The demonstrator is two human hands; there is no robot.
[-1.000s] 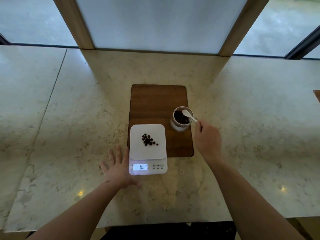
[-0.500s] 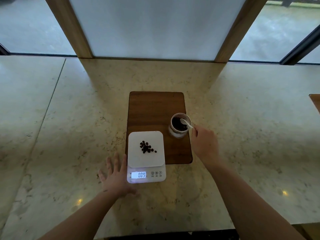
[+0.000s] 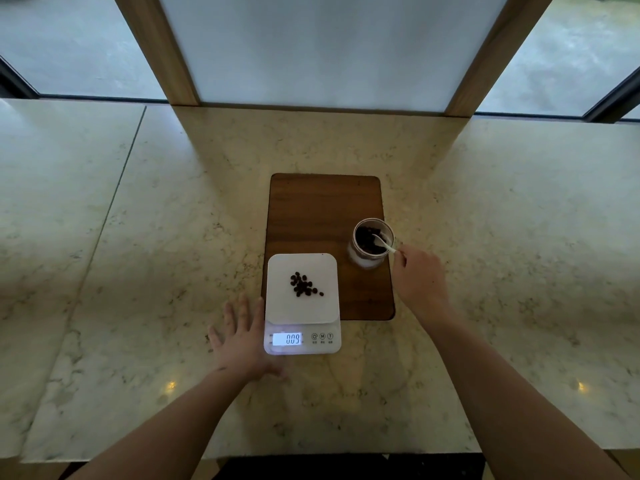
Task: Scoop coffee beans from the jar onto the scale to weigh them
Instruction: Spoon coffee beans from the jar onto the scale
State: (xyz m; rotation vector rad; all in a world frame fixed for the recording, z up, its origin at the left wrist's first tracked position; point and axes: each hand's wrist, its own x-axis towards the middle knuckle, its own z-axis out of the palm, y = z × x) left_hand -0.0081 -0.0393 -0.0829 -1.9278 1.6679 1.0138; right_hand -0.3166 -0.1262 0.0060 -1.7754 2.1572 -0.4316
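A white digital scale stands at the near end of a wooden board, its display reading 009. A small pile of dark coffee beans lies on its platform. To its right on the board stands an open glass jar with dark beans inside. My right hand pinches the handle of a white spoon whose bowl dips into the jar's beans. My left hand lies flat on the counter, fingers spread, touching the scale's left side.
A pale marble counter runs wide to both sides, with a seam at the left. Behind it stands a white panel between two wooden posts, with windows on either side. The counter's near edge is just below my forearms.
The spoon's bowl has sunk from above the jar's rim down into the beans. The view has shifted slightly. My left hand stays flat beside the scale; the display still reads 009.
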